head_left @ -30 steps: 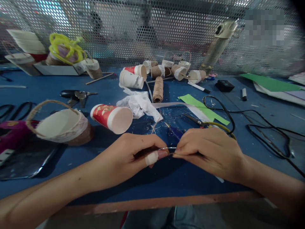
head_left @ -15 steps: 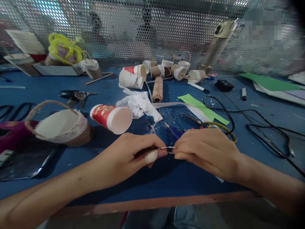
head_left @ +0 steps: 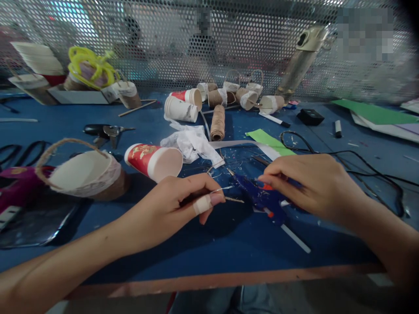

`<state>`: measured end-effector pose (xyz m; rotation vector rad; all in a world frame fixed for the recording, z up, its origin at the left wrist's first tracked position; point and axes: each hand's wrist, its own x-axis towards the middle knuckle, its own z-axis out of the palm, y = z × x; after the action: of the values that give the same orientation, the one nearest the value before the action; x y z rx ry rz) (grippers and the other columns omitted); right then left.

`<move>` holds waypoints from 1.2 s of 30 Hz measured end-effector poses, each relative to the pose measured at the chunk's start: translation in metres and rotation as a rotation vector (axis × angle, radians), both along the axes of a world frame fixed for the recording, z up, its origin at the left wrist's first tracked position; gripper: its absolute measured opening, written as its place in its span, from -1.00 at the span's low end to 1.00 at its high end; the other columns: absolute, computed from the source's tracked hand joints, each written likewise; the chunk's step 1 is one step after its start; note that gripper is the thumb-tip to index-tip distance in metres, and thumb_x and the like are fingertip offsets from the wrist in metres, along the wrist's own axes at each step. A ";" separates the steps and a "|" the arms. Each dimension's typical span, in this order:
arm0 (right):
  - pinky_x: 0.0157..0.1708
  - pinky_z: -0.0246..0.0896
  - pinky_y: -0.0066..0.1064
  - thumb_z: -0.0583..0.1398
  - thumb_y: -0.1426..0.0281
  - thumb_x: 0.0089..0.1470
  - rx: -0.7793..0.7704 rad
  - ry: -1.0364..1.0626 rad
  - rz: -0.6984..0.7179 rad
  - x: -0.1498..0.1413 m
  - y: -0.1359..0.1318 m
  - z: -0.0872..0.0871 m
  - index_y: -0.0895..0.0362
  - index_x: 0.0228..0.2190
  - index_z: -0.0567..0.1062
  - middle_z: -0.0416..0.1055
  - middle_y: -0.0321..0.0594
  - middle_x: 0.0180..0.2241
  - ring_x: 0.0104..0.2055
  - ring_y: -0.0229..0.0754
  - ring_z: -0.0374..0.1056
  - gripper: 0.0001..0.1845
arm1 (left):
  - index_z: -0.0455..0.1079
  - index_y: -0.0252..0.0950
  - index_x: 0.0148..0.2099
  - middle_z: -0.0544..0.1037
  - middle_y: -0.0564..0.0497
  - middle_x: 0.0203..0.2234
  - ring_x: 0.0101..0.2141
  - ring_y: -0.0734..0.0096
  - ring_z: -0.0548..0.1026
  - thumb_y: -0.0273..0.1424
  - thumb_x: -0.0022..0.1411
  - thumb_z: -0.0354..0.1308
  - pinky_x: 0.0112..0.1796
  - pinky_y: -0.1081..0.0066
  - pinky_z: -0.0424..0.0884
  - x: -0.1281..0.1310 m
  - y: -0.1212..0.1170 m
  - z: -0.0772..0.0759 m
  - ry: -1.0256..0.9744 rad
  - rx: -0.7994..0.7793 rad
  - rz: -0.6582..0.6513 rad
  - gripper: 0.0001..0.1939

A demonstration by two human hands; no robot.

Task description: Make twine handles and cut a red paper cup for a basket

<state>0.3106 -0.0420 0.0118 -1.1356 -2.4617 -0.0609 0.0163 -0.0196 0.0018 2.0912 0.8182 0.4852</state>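
My left hand [head_left: 183, 200], with a white bandage on one finger, is closed in a pinch near the table's front. A thin shiny wire [head_left: 225, 189] and a short end of brown twine [head_left: 235, 200] stick out from its fingers to the right. My right hand [head_left: 304, 185] is curled over a blue glue gun [head_left: 258, 194] with an orange trigger; its fingertips are partly hidden, and what they hold, if anything, does not show. From the gun's rear a white glue stick [head_left: 296, 239] points toward me. A scissors blade [head_left: 261, 160] shows just beyond my right fingers.
A twine-handled cup basket [head_left: 88, 174] and a red paper cup [head_left: 153, 161] are on the left. Behind lie white lace [head_left: 193, 141], a twine spool [head_left: 218, 122] and green paper [head_left: 270, 141]. A black cord [head_left: 363, 155] runs across the right. Several small baskets [head_left: 245, 98] are at the back.
My right hand has let go of the wire and twine and moved right and up, over the glue gun. My left hand keeps its pinch and has shifted slightly left.
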 end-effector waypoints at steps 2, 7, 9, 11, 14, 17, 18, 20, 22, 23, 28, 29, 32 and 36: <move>-0.37 0.25 -0.31 0.06 0.30 0.43 -0.044 -0.105 -0.002 0.008 0.005 0.000 0.12 -0.25 0.55 0.59 -0.20 -0.34 -0.34 -0.11 0.52 -0.69 | 0.48 -0.25 -0.18 0.55 0.16 -0.56 -0.51 0.48 0.48 -0.25 0.53 0.05 -0.43 0.49 0.32 0.000 0.001 0.000 0.000 -0.008 0.002 -0.73; -0.16 0.43 -0.21 0.07 0.44 0.31 -0.207 -0.225 0.101 0.031 0.010 0.001 0.12 0.06 0.54 0.57 -0.05 0.05 -0.03 0.02 0.55 -0.62 | 0.49 -0.26 -0.18 0.55 0.14 -0.56 -0.52 0.48 0.49 -0.26 0.53 0.04 -0.42 0.48 0.34 0.001 0.001 0.001 -0.004 -0.006 0.015 -0.72; -0.13 0.46 -0.22 0.11 0.45 0.27 -0.267 -0.220 0.112 0.035 0.007 0.003 0.05 0.14 0.50 0.52 -0.09 0.14 0.01 0.02 0.54 -0.56 | 0.49 -0.26 -0.18 0.56 0.14 -0.56 -0.52 0.48 0.49 -0.27 0.53 0.04 -0.43 0.48 0.34 0.000 0.001 0.001 0.001 0.004 0.016 -0.73; -0.09 0.46 -0.20 0.17 0.42 0.23 -0.318 -0.224 0.111 0.036 0.003 0.004 0.00 0.19 0.47 0.46 -0.12 0.20 0.06 0.04 0.52 -0.50 | 0.49 -0.26 -0.19 0.56 0.14 -0.56 -0.52 0.49 0.49 -0.28 0.53 0.05 -0.43 0.48 0.33 0.000 0.000 0.000 0.003 0.016 0.020 -0.73; -0.08 0.46 -0.13 0.22 0.38 0.19 -0.357 -0.268 0.096 0.033 -0.002 0.002 -0.02 0.19 0.46 0.43 -0.12 0.19 0.03 0.07 0.50 -0.47 | 0.48 -0.24 -0.19 0.56 0.16 -0.57 -0.53 0.49 0.48 -0.26 0.52 0.05 -0.47 0.48 0.29 -0.002 0.000 0.000 0.010 0.027 0.044 -0.73; -0.14 0.44 -0.12 0.21 0.42 0.13 -0.351 -0.274 0.059 0.029 -0.003 0.000 -0.01 0.07 0.51 0.43 -0.13 0.11 -0.06 0.04 0.49 -0.56 | 0.48 -0.22 -0.16 0.54 0.18 -0.58 -0.51 0.48 0.47 -0.26 0.52 0.05 -0.47 0.49 0.29 -0.002 -0.001 0.000 -0.013 0.050 0.088 -0.76; -0.17 0.42 -0.15 0.21 0.44 0.11 -0.341 -0.260 0.040 0.028 -0.003 -0.001 0.00 0.02 0.52 0.43 -0.13 0.08 -0.09 0.02 0.49 -0.59 | 0.48 -0.21 -0.16 0.53 0.19 -0.59 -0.50 0.48 0.46 -0.28 0.52 0.05 -0.44 0.49 0.31 -0.002 -0.001 0.001 -0.040 0.066 0.114 -0.77; -0.25 0.39 -0.24 0.22 0.46 0.07 -0.321 -0.228 0.001 0.027 -0.003 0.000 0.03 -0.01 0.50 0.41 -0.13 0.07 -0.17 -0.04 0.49 -0.60 | 0.46 -0.21 -0.17 0.50 0.19 -0.59 -0.49 0.49 0.45 -0.32 0.51 0.05 -0.38 0.50 0.35 -0.001 -0.002 0.002 -0.104 0.099 0.172 -0.79; -0.38 0.33 -0.32 0.24 0.46 0.04 -0.314 -0.191 -0.022 0.028 -0.002 0.002 0.04 -0.02 0.47 0.40 -0.14 0.07 -0.31 -0.14 0.47 -0.57 | 0.45 -0.22 -0.20 0.49 0.19 -0.60 -0.49 0.50 0.44 -0.33 0.51 0.05 -0.37 0.49 0.34 -0.001 -0.002 0.003 -0.137 0.108 0.209 -0.79; -0.44 0.29 -0.34 0.25 0.46 0.02 -0.316 -0.168 -0.022 0.029 -0.002 0.004 0.03 -0.02 0.46 0.40 -0.15 0.07 -0.38 -0.18 0.45 -0.56 | 0.45 -0.22 -0.20 0.49 0.19 -0.60 -0.51 0.50 0.44 -0.33 0.51 0.05 -0.39 0.49 0.33 0.000 -0.002 0.003 -0.134 0.101 0.205 -0.79; -0.37 0.28 -0.32 0.21 0.50 0.02 -0.265 -0.072 -0.053 0.031 0.000 0.010 0.02 -0.14 0.42 0.42 -0.13 -0.03 -0.27 -0.09 0.45 -0.68 | 0.45 -0.23 -0.17 0.54 0.19 -0.59 -0.54 0.49 0.45 -0.28 0.50 0.07 -0.44 0.49 0.30 -0.002 0.002 -0.001 -0.051 0.015 0.130 -0.80; -0.32 0.28 -0.30 0.20 0.48 0.07 -0.237 -0.040 -0.065 0.029 0.000 0.011 0.03 -0.18 0.41 0.43 -0.12 -0.06 -0.22 -0.06 0.44 -0.76 | 0.44 -0.22 -0.17 0.54 0.19 -0.58 -0.54 0.49 0.45 -0.27 0.50 0.07 -0.46 0.49 0.28 -0.002 0.003 -0.002 -0.040 0.000 0.120 -0.79; -0.31 0.25 -0.30 0.23 0.39 0.19 -0.149 0.151 -0.099 0.016 -0.002 0.010 0.06 -0.28 0.41 0.47 -0.15 -0.23 -0.25 -0.09 0.40 -0.93 | 0.44 -0.23 -0.17 0.54 0.17 -0.58 -0.53 0.47 0.45 -0.22 0.52 0.04 -0.48 0.49 0.25 -0.001 0.003 -0.004 -0.021 -0.048 0.078 -0.74; -0.44 0.22 -0.39 0.34 0.30 0.16 -0.116 0.333 -0.167 -0.011 -0.008 0.002 0.07 -0.34 0.43 0.43 -0.31 -0.42 -0.44 -0.22 0.34 -0.81 | 0.43 -0.24 -0.18 0.53 0.17 -0.58 -0.52 0.49 0.43 -0.17 0.52 0.05 -0.45 0.53 0.29 0.004 0.001 -0.002 0.014 -0.147 0.021 -0.71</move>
<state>0.2993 -0.0497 0.0134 -1.2836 -2.0976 0.2075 0.0203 -0.0182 -0.0005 1.9543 0.8592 0.4091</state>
